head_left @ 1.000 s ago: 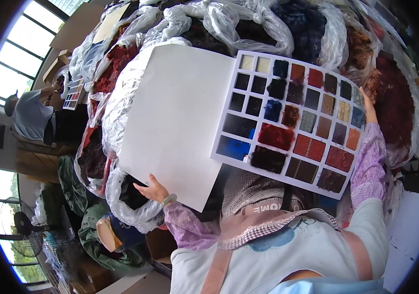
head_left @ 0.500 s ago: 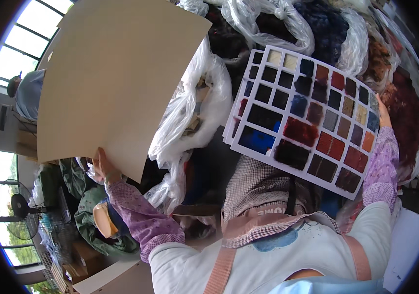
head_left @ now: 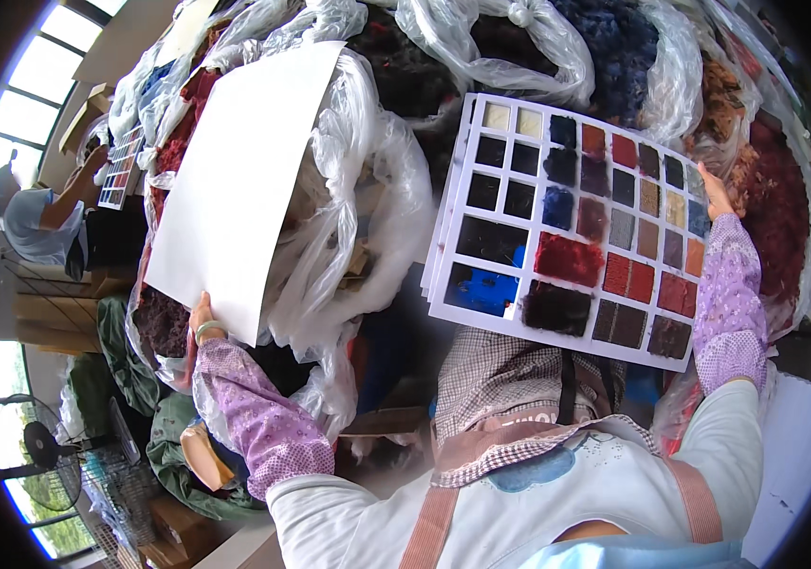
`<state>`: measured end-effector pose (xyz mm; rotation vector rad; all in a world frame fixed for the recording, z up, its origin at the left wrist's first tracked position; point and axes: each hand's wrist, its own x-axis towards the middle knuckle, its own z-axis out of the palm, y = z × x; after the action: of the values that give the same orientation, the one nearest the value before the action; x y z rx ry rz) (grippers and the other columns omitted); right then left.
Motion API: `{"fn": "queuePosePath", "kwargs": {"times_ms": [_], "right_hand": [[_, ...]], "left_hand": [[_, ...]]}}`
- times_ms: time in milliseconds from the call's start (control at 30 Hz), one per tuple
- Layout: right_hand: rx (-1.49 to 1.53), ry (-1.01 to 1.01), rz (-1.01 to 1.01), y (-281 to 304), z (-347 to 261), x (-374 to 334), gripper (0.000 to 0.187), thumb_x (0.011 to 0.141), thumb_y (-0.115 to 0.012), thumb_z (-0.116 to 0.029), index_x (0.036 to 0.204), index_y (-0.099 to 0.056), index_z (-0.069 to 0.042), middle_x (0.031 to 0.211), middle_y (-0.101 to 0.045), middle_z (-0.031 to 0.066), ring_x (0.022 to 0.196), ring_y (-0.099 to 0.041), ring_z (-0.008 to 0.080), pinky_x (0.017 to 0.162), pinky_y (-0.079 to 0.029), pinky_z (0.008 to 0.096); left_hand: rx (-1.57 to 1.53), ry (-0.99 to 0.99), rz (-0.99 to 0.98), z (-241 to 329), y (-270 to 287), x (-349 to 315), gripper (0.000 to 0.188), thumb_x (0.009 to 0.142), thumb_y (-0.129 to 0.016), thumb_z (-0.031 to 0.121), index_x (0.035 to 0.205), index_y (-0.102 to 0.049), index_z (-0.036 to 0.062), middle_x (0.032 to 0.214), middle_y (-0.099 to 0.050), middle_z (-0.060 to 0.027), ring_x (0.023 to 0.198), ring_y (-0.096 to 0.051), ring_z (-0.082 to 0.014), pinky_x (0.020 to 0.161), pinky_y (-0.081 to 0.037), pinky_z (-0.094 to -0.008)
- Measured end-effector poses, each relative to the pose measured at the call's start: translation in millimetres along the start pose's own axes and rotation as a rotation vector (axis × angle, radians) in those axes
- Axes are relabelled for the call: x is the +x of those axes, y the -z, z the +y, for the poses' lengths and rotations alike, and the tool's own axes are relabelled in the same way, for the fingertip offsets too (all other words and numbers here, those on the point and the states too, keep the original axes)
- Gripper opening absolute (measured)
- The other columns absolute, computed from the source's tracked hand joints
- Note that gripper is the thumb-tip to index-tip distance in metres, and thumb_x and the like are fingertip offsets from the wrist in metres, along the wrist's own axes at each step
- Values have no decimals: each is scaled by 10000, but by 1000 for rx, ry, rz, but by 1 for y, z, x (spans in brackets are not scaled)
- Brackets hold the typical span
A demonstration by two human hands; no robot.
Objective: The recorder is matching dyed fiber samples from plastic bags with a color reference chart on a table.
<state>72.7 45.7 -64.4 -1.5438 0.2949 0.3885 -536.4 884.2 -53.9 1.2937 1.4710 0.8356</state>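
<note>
My left hand grips the lower edge of a large blank white sheet, which stands tilted up in front of my left side. My right hand is closed on the right edge of a color swatch board. This white board has rows of square windows showing fuzzy patches in black, navy, red, brown, grey, cream and orange. A bright blue spot shows in a lower-left window. More white boards lie stacked beneath it, their edges showing on the left. The stack rests above my checked apron.
Clear plastic bags of loose fibre surround the far side, with navy and dark red fibre among them. At far left a co-worker handles another swatch board. A black fan stands near the windows.
My left hand has lowered the sheet and tilted it, so it looks smaller and white instead of beige. The co-worker and bags behind it are uncovered. The swatch boards have shifted slightly left.
</note>
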Motion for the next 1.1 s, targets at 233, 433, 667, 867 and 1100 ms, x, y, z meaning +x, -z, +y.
{"fn": "queuePosePath", "kwargs": {"times_ms": [233, 433, 667, 867, 1100], "right_hand": [[-147, 12, 104, -4, 17, 29, 351, 784, -619, -330, 936, -617, -14, 846, -627, 35, 706, -580, 120, 662, -444, 251], [-628, 358, 340, 67, 11, 82, 486, 747, -629, -382, 1028, -578, 11, 982, -601, 85, 887, -547, 166, 798, -414, 307], [-748, 934, -384, -264, -30, -162, 185, 852, -510, -164, 943, -580, -19, 825, -609, 48, 720, -569, 100, 658, -445, 213], [-1347, 1401, -828, -479, 40, -256, 135, 718, -517, -96, 814, -613, -101, 757, -625, 124, 730, -618, 283, 656, -491, 388], [-1511, 1413, -474, -537, 75, -232, 156, 751, -492, -124, 814, -635, -111, 784, -639, 76, 750, -630, 235, 596, -501, 357]], "left_hand": [[41, -28, 16, 2, 5, -47, 484, 700, -695, 238, 1023, -539, -87, 919, -595, -109, 688, -572, -216, 588, -463, -287], [-56, -324, 415, 26, 30, -147, 347, 761, -619, 199, 1062, -492, 82, 711, -557, -54, 571, -548, -145, 474, -449, -250], [1438, -507, -41, -96, 42, -273, 434, 634, -663, 134, 1052, -549, 158, 1089, -435, -146, 1017, -415, -321, 695, -477, -395], [1074, -573, -161, -97, 32, -245, 302, 633, -535, 0, 906, -585, 120, 814, -551, -127, 779, -559, -324, 686, -449, -411], [1029, -570, -277, -89, 56, -261, 378, 631, -601, 26, 997, -576, 118, 745, -588, -108, 727, -574, -279, 667, -448, -370]]}}
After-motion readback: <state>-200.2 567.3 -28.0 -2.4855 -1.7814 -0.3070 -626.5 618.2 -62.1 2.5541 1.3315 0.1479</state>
